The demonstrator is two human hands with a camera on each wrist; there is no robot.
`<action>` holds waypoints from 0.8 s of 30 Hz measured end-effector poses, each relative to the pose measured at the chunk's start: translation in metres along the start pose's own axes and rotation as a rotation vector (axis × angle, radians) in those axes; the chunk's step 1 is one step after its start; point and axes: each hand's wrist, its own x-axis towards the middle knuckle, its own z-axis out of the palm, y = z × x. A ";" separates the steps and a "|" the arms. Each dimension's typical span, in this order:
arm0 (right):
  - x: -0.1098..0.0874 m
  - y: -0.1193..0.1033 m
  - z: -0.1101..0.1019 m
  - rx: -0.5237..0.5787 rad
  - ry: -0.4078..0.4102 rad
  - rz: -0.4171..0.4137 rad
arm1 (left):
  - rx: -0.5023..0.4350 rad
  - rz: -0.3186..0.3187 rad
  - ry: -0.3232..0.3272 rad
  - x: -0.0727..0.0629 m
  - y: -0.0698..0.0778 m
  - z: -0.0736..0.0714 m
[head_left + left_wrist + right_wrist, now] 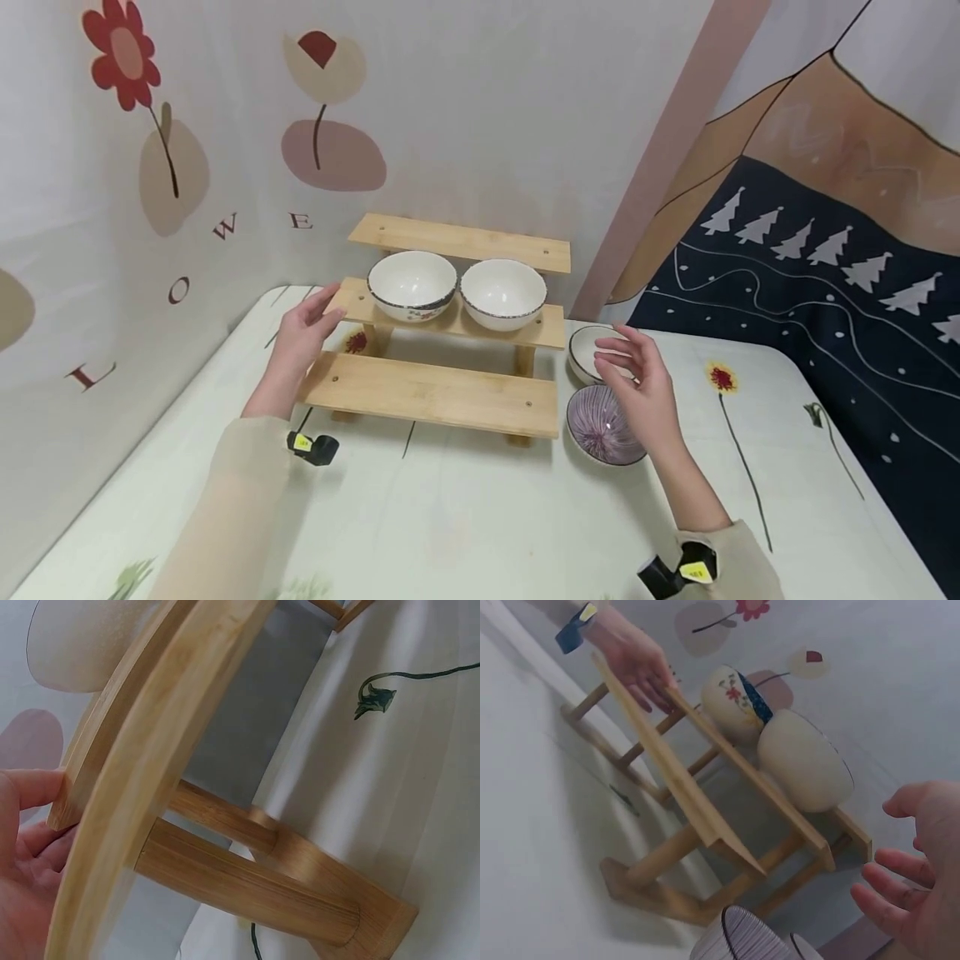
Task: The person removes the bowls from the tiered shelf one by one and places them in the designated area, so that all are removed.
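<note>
A three-tier wooden shelf [435,392] stands on the table. My left hand [296,350] pinches the left end of its middle board, thumb and fingers about the edge in the left wrist view. On that board two bowls sit side by side: a floral-patterned bowl [412,282] at left and a white bowl [504,293] with a dark rim at right. My right hand [641,383] hovers over the table right of the shelf, fingers loosely bent and holding nothing. Under it are a purple-striped bowl [600,425] and, behind that, a white bowl [585,346], partly hidden by the fingers.
The table's pale cloth [465,517] is printed with flowers. A curtain [510,125] with flower prints and letters hangs close behind the shelf. Dark fabric with white trees [795,242] hangs at the right. The shelf's top board [457,240] is bare.
</note>
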 end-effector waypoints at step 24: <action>0.027 -0.021 0.035 0.044 -0.142 0.006 | 0.002 -0.015 0.007 0.000 0.000 -0.001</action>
